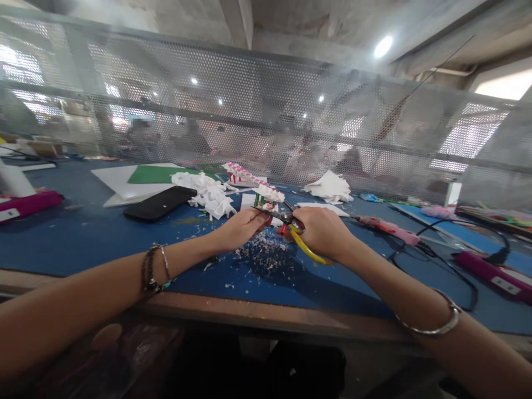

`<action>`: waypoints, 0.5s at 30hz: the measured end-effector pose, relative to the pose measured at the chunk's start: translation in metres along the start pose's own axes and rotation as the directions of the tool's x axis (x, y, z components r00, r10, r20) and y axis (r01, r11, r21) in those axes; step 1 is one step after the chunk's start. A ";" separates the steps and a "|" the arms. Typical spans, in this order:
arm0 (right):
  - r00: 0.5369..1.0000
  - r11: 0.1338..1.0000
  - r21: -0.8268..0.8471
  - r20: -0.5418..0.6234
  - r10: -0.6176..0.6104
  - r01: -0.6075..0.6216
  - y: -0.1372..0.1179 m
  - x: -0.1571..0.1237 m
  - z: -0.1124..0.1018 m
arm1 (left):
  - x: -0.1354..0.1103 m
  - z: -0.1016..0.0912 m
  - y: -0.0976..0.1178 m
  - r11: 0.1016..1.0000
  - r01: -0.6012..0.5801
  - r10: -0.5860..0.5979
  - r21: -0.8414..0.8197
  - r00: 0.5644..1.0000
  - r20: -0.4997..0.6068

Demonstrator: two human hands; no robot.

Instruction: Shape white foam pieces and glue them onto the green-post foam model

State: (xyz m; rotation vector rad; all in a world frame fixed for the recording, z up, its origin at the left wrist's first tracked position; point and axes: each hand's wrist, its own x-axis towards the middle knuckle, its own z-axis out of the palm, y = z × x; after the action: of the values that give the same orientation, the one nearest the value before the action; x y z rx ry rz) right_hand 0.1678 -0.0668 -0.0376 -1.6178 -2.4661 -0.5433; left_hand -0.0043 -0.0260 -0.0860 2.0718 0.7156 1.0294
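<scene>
My right hand (pixel 322 231) is closed round the yellow handles of a pair of scissors (pixel 302 245), whose dark blades point left. My left hand (pixel 241 226) is closed in a pinch on a small white, red and green paper piece (pixel 266 200) right at the blade tips. Both hands meet above the blue table top (pixel 83 238). A heap of tiny white paper scraps (pixel 261 254) lies on the table just under them.
A black phone (pixel 160 203) lies left of the hands, beside crumpled white paper (pixel 210 194), with white and green sheets (pixel 145 174) behind. More cut paper (pixel 330 187) sits far right, with a pink tool (pixel 390 228) and black cable (pixel 440 260). A perforated metal screen (pixel 266 111) backs the table.
</scene>
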 end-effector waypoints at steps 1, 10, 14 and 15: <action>1.000 1.000 -0.006 0.005 0.003 -0.003 0.000 0.000 0.000 | 0.000 0.001 0.000 1.000 0.001 -0.001 -0.010 1.000 -0.002; 0.988 0.992 -0.087 -0.116 -0.100 0.090 -0.008 -0.002 0.005 | -0.003 0.010 0.009 0.998 -0.055 0.056 0.035 0.998 -0.034; 0.998 0.993 -0.102 -0.011 -0.055 0.054 -0.011 0.001 0.003 | -0.003 0.010 0.007 0.997 -0.070 0.071 0.024 0.997 -0.017; 0.999 0.993 -0.110 -0.004 -0.045 0.045 -0.011 0.001 0.002 | -0.002 0.010 0.005 0.998 -0.069 0.069 0.008 0.997 -0.019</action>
State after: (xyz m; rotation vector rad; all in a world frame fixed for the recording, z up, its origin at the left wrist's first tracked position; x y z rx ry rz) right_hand 0.1572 -0.0689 -0.0419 -1.5989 -2.5142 -0.7010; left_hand 0.0041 -0.0346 -0.0874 2.1089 0.6622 1.0879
